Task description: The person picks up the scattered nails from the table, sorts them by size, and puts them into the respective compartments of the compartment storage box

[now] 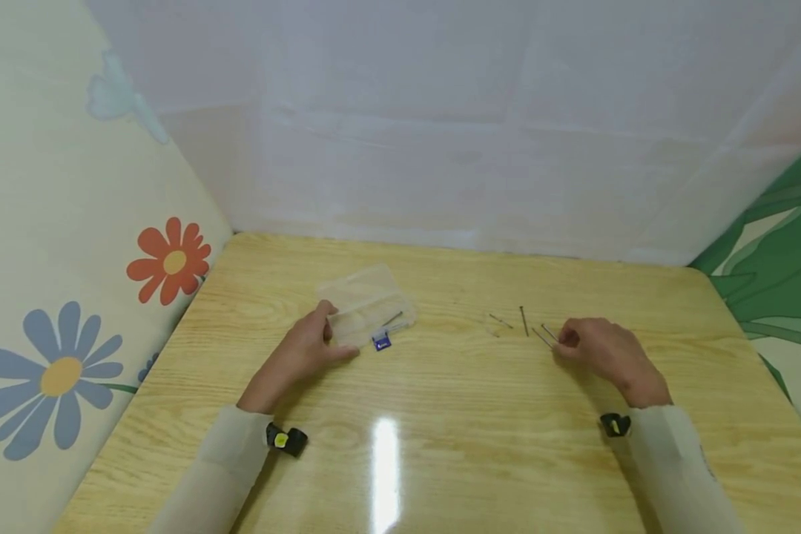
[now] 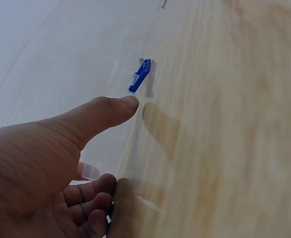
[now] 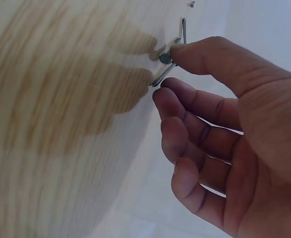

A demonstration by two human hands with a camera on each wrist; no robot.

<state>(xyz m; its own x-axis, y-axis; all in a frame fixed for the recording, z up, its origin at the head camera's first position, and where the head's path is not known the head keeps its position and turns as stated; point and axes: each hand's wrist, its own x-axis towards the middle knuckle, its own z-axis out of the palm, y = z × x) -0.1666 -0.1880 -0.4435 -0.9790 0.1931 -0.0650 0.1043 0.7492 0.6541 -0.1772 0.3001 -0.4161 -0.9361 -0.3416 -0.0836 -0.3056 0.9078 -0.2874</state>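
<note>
A clear plastic box (image 1: 350,317) lies with its lid raised at the back, left of the table's middle. My left hand (image 1: 310,340) rests against its left end, thumb along the front edge and fingers behind. A blue latch (image 2: 141,74) sits on the box's front, just beyond my thumb. One nail (image 1: 392,319) lies in the box. My right hand (image 1: 607,352) is at two metal nails (image 1: 543,337) on the table; its thumb touches one in the right wrist view. Whether thumb and index finger pinch it is unclear.
Left of my right hand lie a long dark nail (image 1: 523,321) and a shorter fastener (image 1: 500,321), with a small clear piece (image 1: 492,332) beside them. A white sheet (image 1: 400,170) hangs behind the wooden table (image 1: 454,415). Flower-patterned cloth (image 1: 53,222) covers the left side.
</note>
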